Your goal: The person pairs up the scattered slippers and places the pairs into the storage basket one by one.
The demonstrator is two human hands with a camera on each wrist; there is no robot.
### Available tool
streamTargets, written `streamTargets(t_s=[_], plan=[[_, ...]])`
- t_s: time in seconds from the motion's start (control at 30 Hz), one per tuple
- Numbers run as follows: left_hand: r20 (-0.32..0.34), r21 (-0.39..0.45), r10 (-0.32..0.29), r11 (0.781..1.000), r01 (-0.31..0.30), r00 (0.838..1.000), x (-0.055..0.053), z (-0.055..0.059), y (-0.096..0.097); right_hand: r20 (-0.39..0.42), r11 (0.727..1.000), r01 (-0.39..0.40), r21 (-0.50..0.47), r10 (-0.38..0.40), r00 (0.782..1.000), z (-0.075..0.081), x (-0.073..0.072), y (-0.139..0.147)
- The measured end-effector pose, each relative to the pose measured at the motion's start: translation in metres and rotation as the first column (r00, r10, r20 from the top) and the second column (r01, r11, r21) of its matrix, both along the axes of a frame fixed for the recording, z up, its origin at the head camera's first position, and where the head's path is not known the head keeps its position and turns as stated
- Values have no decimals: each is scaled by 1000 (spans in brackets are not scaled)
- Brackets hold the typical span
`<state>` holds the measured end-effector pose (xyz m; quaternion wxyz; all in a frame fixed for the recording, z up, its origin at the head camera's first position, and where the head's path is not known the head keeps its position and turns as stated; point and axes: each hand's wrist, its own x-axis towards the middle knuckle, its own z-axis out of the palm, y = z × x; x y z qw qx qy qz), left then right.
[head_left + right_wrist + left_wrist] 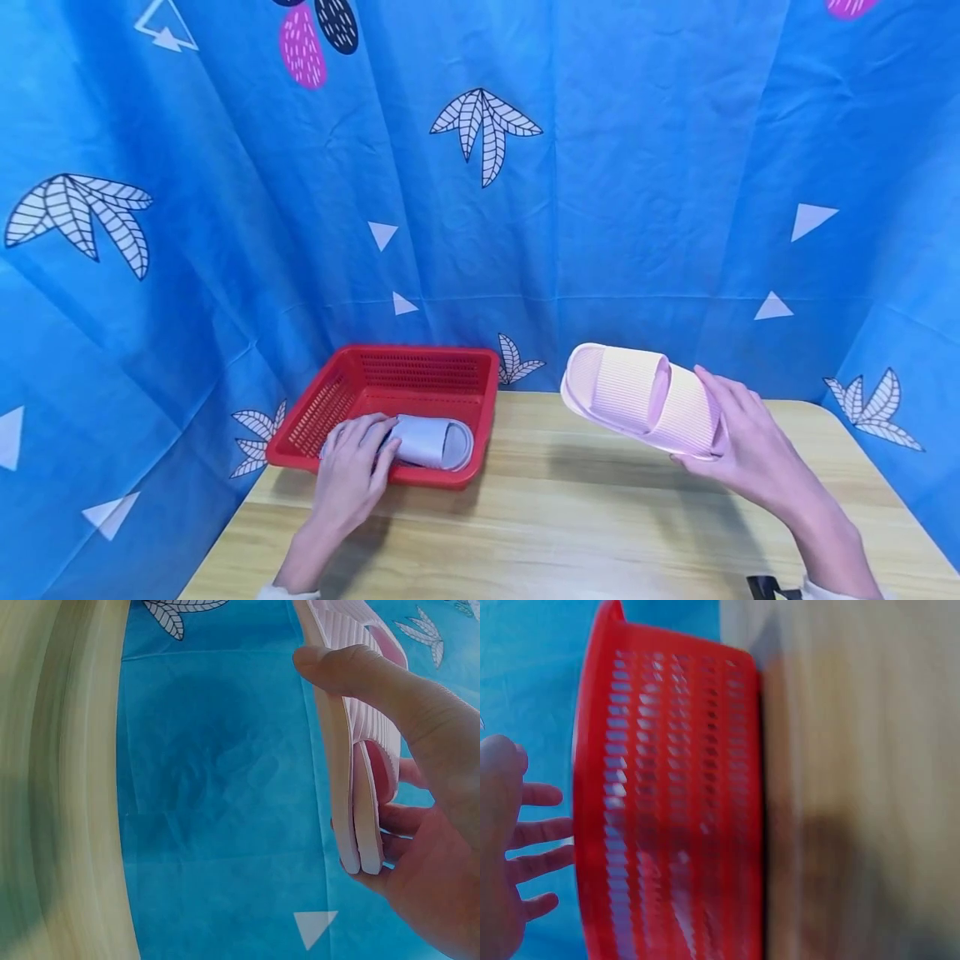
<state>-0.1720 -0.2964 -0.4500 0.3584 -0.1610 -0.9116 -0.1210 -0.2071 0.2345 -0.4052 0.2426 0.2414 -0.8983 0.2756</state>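
Observation:
My left hand (352, 471) hovers over the red plastic basket (487, 425) at the near left. Inside it lies a grey-blue slipper (423, 442), its left end hidden behind my fingers. In the left wrist view the fingers (540, 832) are spread and fairly straight just past the basket's rim. My right hand (757, 454) grips a pair of pink slippers (630, 392) by one end, raised above the table with ribbed straps facing up. Two soles stacked together show in the right wrist view, with the thumb (330, 667) across their edge.
The wooden table (540, 517) runs beneath both hands. A blue patterned curtain (637, 208) hangs behind and along both sides, close to the basket's back. Slotted walls (675, 772) form the basket's sides. A small black object (763, 587) shows by the right wrist.

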Motion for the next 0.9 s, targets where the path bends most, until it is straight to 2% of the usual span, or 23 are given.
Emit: streamTargets(t_s=[0.23, 0.33, 0.43, 0.57, 0.9], plan=[[-9, -57, 69, 996, -70, 998, 12, -13, -31, 21, 1000, -1, -2, 1, 1000, -5, 2, -4], [25, -95, 98, 991, -96, 995, 16, -18, -38, 27, 1000, 5, -3, -5, 1000, -7, 2, -7], [94, -112, 120, 988, -109, 988, 20, -23, -41, 35, 1000, 11, -1, -11, 999, -8, 1, -11], [154, -123, 118, 987, -99, 981, 22, -28, -43, 52, 1000, 16, 5, -16, 999, -7, 0, -18], [227, -182, 121, 980, -80, 966, 23, -30, -50, 89, 1000, 17, -11, -16, 996, -11, 0, -34]])
